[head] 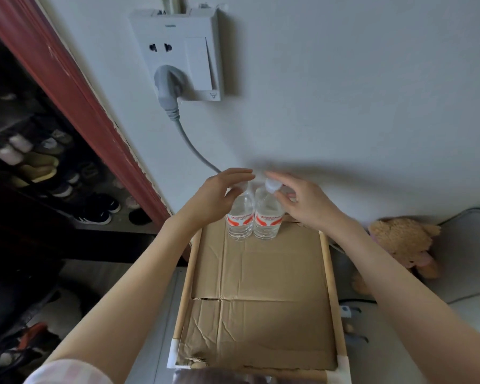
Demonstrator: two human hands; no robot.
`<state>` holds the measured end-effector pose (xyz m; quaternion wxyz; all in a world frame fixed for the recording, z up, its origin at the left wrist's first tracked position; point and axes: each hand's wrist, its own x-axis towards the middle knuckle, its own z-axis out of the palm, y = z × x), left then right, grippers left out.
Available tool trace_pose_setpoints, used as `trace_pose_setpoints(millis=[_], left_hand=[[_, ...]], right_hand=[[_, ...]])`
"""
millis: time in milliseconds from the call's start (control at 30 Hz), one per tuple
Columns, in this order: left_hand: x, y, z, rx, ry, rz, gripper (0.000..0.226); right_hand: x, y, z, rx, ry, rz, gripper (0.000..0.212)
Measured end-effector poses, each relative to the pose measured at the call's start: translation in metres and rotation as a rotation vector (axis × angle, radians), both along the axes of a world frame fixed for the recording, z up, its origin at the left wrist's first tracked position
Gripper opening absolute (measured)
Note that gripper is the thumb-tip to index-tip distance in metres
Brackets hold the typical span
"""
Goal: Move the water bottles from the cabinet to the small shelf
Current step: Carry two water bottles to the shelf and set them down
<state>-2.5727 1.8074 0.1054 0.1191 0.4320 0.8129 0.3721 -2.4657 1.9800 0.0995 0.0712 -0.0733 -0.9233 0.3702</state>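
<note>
Two clear water bottles with red-and-white labels stand upright side by side, touching, at the far end of the small shelf (pixel 326 261), close to the wall. The shelf top is a wooden frame lined with flattened cardboard (pixel 261 295). My left hand (pixel 215 196) curls over the neck and cap of the left bottle (pixel 240 221), hiding its cap. My right hand (pixel 302 202) holds the white cap of the right bottle (pixel 268 223) between thumb and forefinger, the other fingers loose. Both bottles rest on the cardboard.
A white wall socket (pixel 178 51) with a grey plug (pixel 168 84) and cable is on the wall just behind the bottles. A red door frame (pixel 75 90) and a dark shoe rack (pixel 42 170) lie to the left. A beige plush toy (pixel 402 242) lies to the right.
</note>
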Motion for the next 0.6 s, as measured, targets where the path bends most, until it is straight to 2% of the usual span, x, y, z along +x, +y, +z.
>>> trace_pose_setpoints(millis=[100,233,367,500,600], left_hand=[[-0.001,-0.002,0.000,-0.027,0.032,-0.014,0.040],[0.001,-0.003,0.000,0.006,0.030,0.088,0.034],[0.008,-0.001,0.003,-0.030,0.008,0.214,0.035],[0.011,-0.005,0.001,-0.081,0.051,0.014,0.044],[0.009,-0.010,0.000,-0.054,0.031,0.010,0.043]], right_hand=[[-0.003,0.004,0.005,0.052,-0.010,-0.016,0.037],[-0.008,0.004,0.006,0.147,0.000,-0.037,0.029],[-0.012,0.002,0.007,0.191,-0.014,-0.107,0.035],[-0.009,0.004,0.006,0.136,-0.039,0.005,0.043],[-0.006,0.007,0.009,0.095,-0.072,0.042,0.038]])
